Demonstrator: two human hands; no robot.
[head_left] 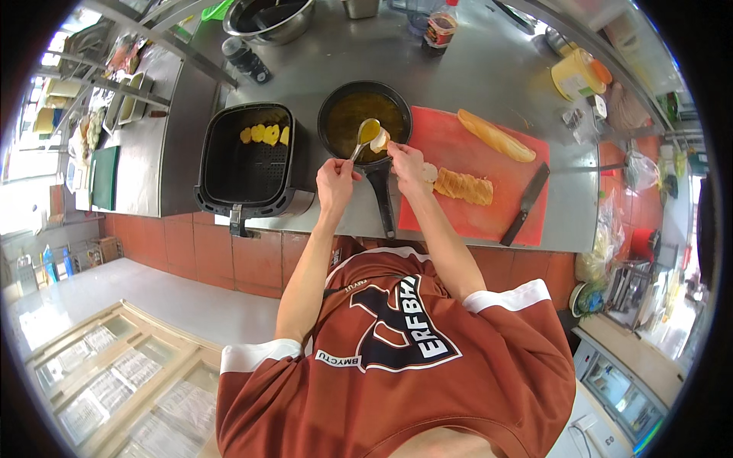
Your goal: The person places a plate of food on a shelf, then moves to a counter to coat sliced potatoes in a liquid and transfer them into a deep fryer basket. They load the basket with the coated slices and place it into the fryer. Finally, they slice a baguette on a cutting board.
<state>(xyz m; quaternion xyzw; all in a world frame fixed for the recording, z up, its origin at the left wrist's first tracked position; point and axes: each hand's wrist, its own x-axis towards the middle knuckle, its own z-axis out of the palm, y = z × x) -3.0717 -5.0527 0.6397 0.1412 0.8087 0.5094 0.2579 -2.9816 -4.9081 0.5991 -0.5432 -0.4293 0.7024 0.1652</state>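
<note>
My left hand [337, 182] grips the handle of a metal spoon [368, 133], whose bowl holds yellow liquid. In my right hand [408, 165] is a slice of bread [380, 141], held close beside the spoon bowl. Both are above a black frying pan [324, 123] containing yellowish, oily liquid; its handle points towards me. To the left, an air fryer basket [240, 172] has several yellow-coated bread slices [264, 134] along its far side. A row of sliced baguette [464, 188] lies on the red cutting board [458, 223], right of my right hand.
An uncut baguette piece [497, 136] and a black-handled knife [525, 203] rest on the board. Behind are a dark bottle [246, 60], a metal bowl [275, 34] and a red-capped sauce bottle [441, 28]. A yellowish tub [578, 74] stands at the far right.
</note>
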